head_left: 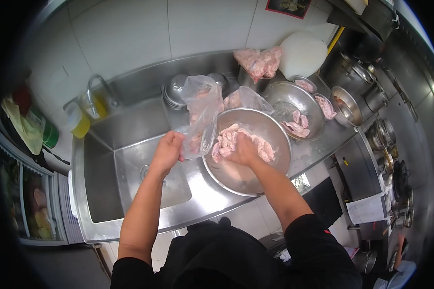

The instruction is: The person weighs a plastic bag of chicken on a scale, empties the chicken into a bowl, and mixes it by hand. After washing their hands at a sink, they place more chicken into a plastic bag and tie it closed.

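My left hand (169, 150) is closed on the edge of a clear plastic bag (201, 113), which stands up beside the bowl with raw chicken pieces inside. A large steel bowl (236, 182) rests on the counter right of the sink, holding raw chicken pieces (263, 148). Inside it, my right hand (245, 150) reaches down with thumb and fingers curled around some of the pieces; its fingertips are partly hidden among the meat. Another bag of chicken (246, 98) lies just behind the bowl.
A second steel bowl (294, 98) holds a few chicken pieces, with smaller bowls (347, 107) to its right. A filled bag (259, 62) sits on a pot at the back. The sink (130, 159) with its faucet (101, 86) is at left. Another person's arm (399, 251) shows far right.
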### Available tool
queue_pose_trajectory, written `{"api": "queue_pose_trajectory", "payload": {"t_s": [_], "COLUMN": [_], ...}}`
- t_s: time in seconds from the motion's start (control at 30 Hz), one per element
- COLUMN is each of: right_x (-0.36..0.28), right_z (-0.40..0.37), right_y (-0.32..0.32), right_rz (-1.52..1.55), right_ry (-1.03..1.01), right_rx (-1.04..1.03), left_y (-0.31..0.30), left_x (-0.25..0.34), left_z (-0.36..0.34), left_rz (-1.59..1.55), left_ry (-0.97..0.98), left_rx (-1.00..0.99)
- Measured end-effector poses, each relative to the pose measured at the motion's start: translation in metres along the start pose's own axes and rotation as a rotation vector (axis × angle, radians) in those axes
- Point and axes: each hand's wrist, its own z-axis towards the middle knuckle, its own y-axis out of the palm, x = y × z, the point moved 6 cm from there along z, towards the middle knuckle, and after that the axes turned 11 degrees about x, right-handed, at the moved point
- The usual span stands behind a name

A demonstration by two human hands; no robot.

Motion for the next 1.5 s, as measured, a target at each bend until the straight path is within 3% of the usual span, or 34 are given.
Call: {"api": "queue_pose_trajectory", "payload": {"t_s": [0.1, 0.33, 0.43, 0.57, 0.87, 1.5], "right_x": [0.004, -0.005, -0.006, 0.000, 0.003, 0.018], "right_z": [0.001, -0.002, 0.004, 0.008, -0.010, -0.012], "right_y": [0.000, 0.018, 0.020, 0.023, 0.006, 0.004], "right_rz": [0.040, -0.068, -0.035, -0.097, -0.113, -0.048], "right_ry": [0.034, -0.007, 0.038, -0.055, -0.040, -0.084], "right_rx": [-0.029, 0.241, 0.125, 0.100, -0.021, -0.023], "left_y": [0.002, 0.000, -0.001, -0.003, -0.013, -0.002], "left_x": [-0.006, -0.005, -0.003, -0.005, -0.012, -0.008], "left_z": [0.001, -0.001, -0.003, -0.004, -0.002, -0.005], "left_rz": [-0.017, -0.025, -0.022, -0.055, -0.050, -0.026], "left_ry": [-0.015, -0.039, -0.050, -0.058, -0.063, -0.059], "left_rx": [0.008, 0.011, 0.026, 0.030, 0.021, -0.013]}}
